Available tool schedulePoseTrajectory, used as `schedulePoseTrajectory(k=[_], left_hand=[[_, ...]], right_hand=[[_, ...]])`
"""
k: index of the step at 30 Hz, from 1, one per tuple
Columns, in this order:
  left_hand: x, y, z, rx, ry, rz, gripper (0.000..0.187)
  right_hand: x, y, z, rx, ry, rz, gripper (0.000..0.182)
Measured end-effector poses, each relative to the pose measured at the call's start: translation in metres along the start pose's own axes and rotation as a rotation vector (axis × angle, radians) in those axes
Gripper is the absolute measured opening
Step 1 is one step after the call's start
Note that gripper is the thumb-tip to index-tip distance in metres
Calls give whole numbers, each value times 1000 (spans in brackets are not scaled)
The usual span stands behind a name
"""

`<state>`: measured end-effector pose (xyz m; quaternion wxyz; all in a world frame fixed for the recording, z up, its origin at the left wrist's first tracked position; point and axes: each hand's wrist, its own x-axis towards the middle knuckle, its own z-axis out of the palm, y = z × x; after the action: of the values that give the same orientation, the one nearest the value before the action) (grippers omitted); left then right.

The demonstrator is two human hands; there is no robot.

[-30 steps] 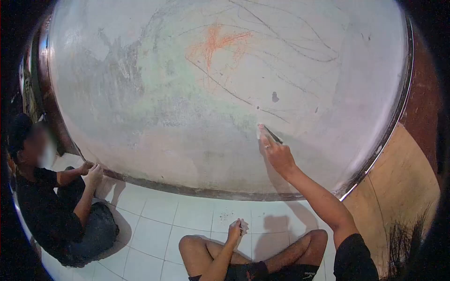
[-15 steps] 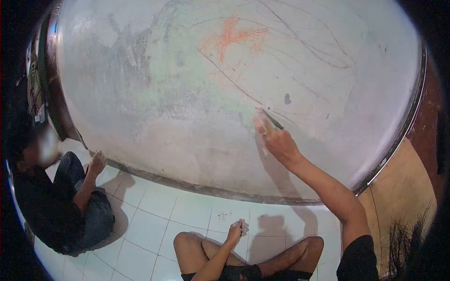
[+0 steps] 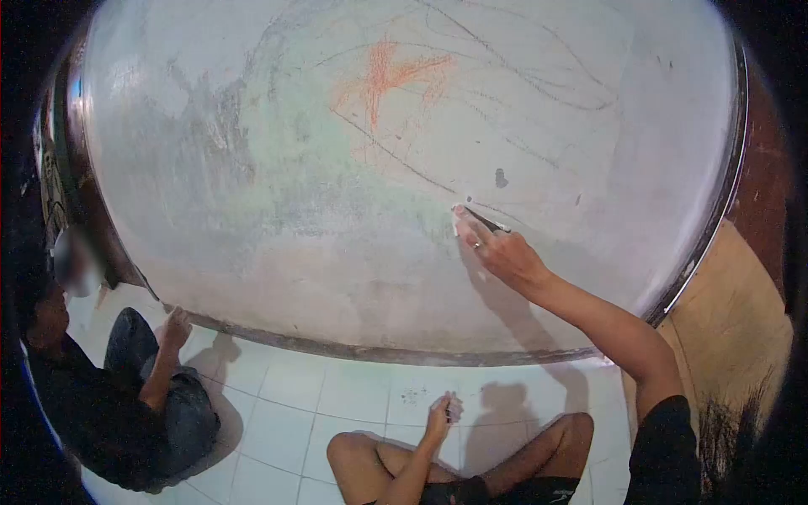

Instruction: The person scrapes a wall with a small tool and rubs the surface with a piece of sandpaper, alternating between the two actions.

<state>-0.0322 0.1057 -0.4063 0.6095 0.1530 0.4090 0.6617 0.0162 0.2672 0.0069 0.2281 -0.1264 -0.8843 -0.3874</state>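
My right hand (image 3: 501, 252) is raised to the worn, pale wall (image 3: 353, 278), its fingers closed around a thin, dark flat tool (image 3: 486, 220) with a pale edge. Its fingertips are at the wall surface, just left of a small dark spot (image 3: 469, 199). Whitish residue shows on the fingertips. Low over my crossed legs, my left hand (image 3: 443, 411) is closed. A small dark bit shows at its fingers, too small to name. Orange scribbles (image 3: 387, 76) and long dark lines (image 3: 396, 156) mark the wall above my right hand.
At the left another person (image 3: 126, 404) in dark clothes sits by the wall, one hand (image 3: 174, 328) raised near its base. Dark crumbs (image 3: 414, 394) lie on the white floor tiles (image 3: 290, 374). A wooden board (image 3: 715, 286) and dark bristles (image 3: 724, 438) stand at the right.
The view has shifted, so the wall appears further left. My right hand sits slightly lower against the wall, closer to the dark spot. The other person's head is lower in view.
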Motion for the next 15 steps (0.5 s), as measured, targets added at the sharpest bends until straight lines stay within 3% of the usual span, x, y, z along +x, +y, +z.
schedulePoseTrajectory(k=[5, 9, 12, 15], left_hand=[[-1, 23, 19, 50, -5, 158, 33], [2, 9, 3, 70, 35, -21, 29], [1, 12, 0, 246, 85, 41, 28], [7, 9, 2, 182, 94, 105, 27]], right_hand=[[26, -9, -7, 9, 32, 31, 52], [-19, -6, 5, 5, -2, -24, 52], [-3, -5, 8, 39, -11, -11, 54], [36, -19, -9, -83, 14, 67, 55]])
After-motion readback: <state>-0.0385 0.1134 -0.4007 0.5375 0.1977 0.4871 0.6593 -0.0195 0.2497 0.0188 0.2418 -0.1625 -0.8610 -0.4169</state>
